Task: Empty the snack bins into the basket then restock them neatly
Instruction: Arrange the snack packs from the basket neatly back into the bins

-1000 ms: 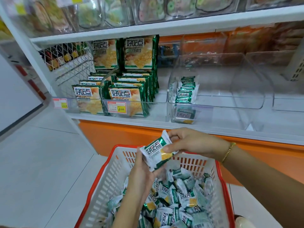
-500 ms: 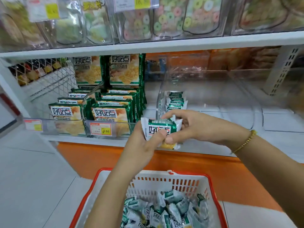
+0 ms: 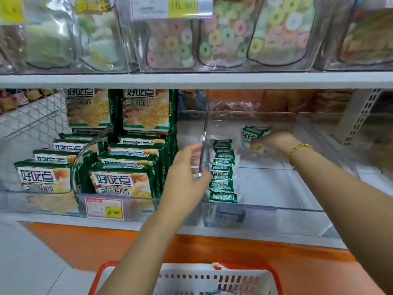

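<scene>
A clear plastic snack bin (image 3: 276,206) sits on the middle shelf. Along its left wall stands a neat row of small green-and-white snack packets (image 3: 223,173). My right hand (image 3: 274,140) reaches deep into the bin and grips a small stack of the same packets (image 3: 254,135) behind the row's far end. My left hand (image 3: 187,177) is at the bin's left wall, fingers curled round its upright edge. The white basket with a red rim (image 3: 212,273) shows at the bottom edge; its contents are mostly out of view.
Larger green cracker packs (image 3: 121,179) fill the bins to the left, behind a price tag (image 3: 104,208). The shelf above (image 3: 191,80) carries clear bins of coloured ring sweets (image 3: 223,37). An orange panel (image 3: 212,250) runs below the shelf. A wire rack (image 3: 29,120) stands far left.
Both hands rose from over the basket to the shelf. My right hand carried the packets into the clear bin, and my left hand let go of them and took the bin's left wall.
</scene>
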`<state>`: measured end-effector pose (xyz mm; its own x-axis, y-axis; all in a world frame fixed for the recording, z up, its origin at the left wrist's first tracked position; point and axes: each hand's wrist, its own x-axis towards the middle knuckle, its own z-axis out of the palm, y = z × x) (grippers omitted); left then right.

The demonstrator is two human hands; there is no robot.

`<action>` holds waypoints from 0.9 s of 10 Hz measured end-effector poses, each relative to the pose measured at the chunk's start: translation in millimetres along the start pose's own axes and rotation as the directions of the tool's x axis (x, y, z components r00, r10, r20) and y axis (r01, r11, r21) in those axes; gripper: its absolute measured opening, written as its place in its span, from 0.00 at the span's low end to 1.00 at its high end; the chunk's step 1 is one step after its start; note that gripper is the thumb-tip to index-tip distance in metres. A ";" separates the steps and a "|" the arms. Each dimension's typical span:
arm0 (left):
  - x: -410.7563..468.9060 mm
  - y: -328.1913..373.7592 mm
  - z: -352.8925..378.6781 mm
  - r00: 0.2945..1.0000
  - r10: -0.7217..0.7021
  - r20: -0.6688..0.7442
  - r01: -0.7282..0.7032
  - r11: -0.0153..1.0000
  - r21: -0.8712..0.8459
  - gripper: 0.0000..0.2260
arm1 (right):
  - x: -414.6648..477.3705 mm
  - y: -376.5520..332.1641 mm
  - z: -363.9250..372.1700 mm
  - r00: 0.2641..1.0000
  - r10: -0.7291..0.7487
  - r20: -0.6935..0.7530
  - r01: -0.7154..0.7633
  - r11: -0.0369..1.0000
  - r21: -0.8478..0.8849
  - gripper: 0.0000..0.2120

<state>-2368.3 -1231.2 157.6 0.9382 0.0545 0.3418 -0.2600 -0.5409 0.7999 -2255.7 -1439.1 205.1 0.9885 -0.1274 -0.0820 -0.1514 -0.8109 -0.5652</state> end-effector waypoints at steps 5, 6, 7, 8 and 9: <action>1.2 -6.3 -6.9 0.997 -0.046 0.068 0.058 0.981 -0.187 0.25 | 69.4 23.2 39.3 0.994 0.094 0.061 -0.090 0.994 -0.061 0.38; 0.3 -4.5 -6.9 0.997 -0.050 0.062 0.061 0.979 -0.194 0.25 | 74.9 26.9 42.0 0.986 0.155 -0.060 -0.155 0.988 0.006 0.32; -1.3 -2.1 -7.6 0.997 -0.060 0.058 0.070 0.977 -0.200 0.25 | 75.6 29.0 45.1 0.983 0.156 -0.100 -0.142 0.980 0.138 0.29; -2.4 3.9 -9.2 0.997 -0.055 0.045 0.064 0.974 -0.215 0.25 | 63.8 26.0 41.9 0.994 0.106 0.011 -0.106 0.960 0.260 0.28; -4.9 5.6 -9.8 0.998 -0.060 0.028 0.065 0.976 -0.207 0.24 | 47.7 24.1 42.1 0.986 0.049 0.162 -0.111 0.908 0.403 0.28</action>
<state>-2376.5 -1226.3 165.3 0.9581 0.0636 0.2793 -0.2405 -0.3509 0.9050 -2211.9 -1440.7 153.0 0.9677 -0.0730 -0.2413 -0.2454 -0.4921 -0.8352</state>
